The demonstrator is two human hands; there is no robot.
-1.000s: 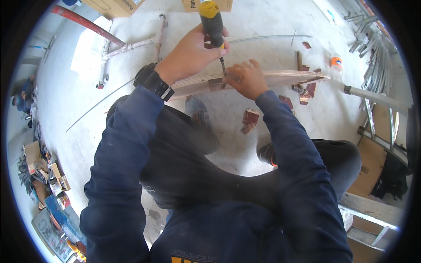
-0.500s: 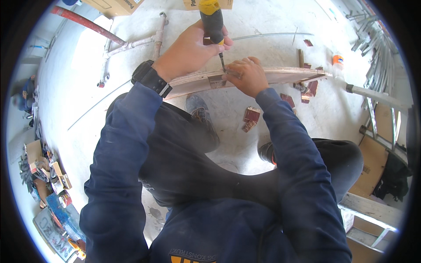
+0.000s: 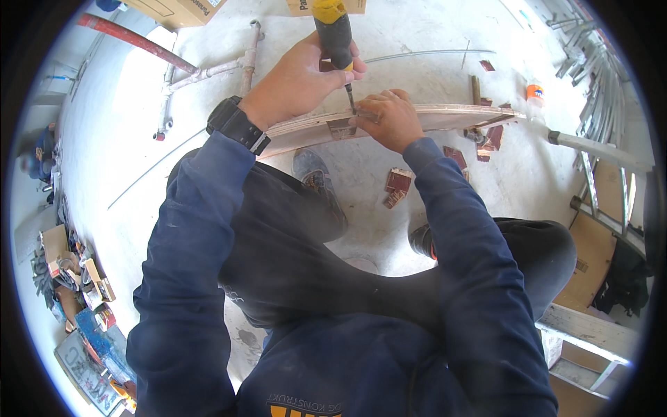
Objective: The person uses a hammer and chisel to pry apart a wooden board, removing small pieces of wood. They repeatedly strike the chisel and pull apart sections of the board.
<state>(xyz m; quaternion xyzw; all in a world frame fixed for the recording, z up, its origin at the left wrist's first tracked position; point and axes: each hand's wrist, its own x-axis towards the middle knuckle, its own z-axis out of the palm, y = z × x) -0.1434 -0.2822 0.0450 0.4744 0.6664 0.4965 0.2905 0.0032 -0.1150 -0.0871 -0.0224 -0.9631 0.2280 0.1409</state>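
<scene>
In my left hand [image 3: 299, 80] is a screwdriver [image 3: 335, 40] with a yellow-and-black handle, its shaft pointing down. The screwdriver's tip meets the top edge of a wooden panel [image 3: 448, 118] standing on edge across in front of me. My right hand [image 3: 393, 121] is closed at that same edge, its thumb and fingers pinched right beside the tip. A small piece seems to sit between these fingers, too small to name. Just below the tip, a darker notch or block shows on the panel's near face.
Dark-red wood scraps [image 3: 398, 182] lie on the concrete floor. A pipe frame [image 3: 226, 67] stands at the far left, cardboard boxes [image 3: 182, 12] beyond. Metal strips [image 3: 599, 104] are heaped at far right, near a ladder [image 3: 590, 330]. Clutter [image 3: 90, 326] fills the left side.
Both hands, the screwdriver and the panel's edge sit very slightly higher in the view. The grip of each hand looks the same.
</scene>
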